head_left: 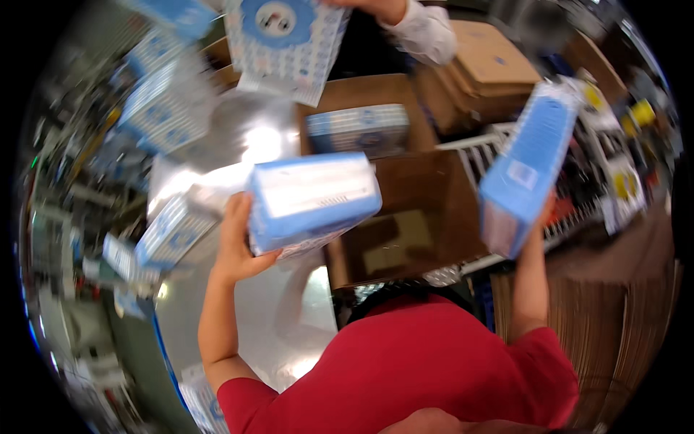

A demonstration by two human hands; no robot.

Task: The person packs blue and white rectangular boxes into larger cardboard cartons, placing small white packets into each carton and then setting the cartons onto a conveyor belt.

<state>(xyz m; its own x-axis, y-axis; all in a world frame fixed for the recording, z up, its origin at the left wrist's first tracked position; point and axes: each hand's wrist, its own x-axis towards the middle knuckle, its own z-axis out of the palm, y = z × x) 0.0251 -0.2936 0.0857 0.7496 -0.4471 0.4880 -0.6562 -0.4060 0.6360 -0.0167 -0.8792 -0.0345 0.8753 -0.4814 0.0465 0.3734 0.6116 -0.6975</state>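
Note:
My left hand (pixel 238 242) grips a blue and white plastic-wrapped pack (pixel 311 195) by its left end, thumb beneath and fingers behind. This pack hangs over the metal table's edge, beside an open cardboard box (pixel 463 210). On the right, a long blue pack (pixel 531 152) stands tilted in my right hand (pixel 547 213). Most of that hand's fingers are hidden behind the pack. Inside the open box a pale flat patch shows at the bottom. Just beyond, another pack (pixel 358 126) lies in a second brown box (pixel 394 87).
Across the table (pixel 210 318) a co-worker's hand (pixel 379 9) in a white sleeve holds a patterned pack (pixel 285 43). More packs (pixel 173 231) lie at the left. A roller conveyor (pixel 473 155) runs under the boxes; folded cardboard (pixel 578 325) stands at the lower right.

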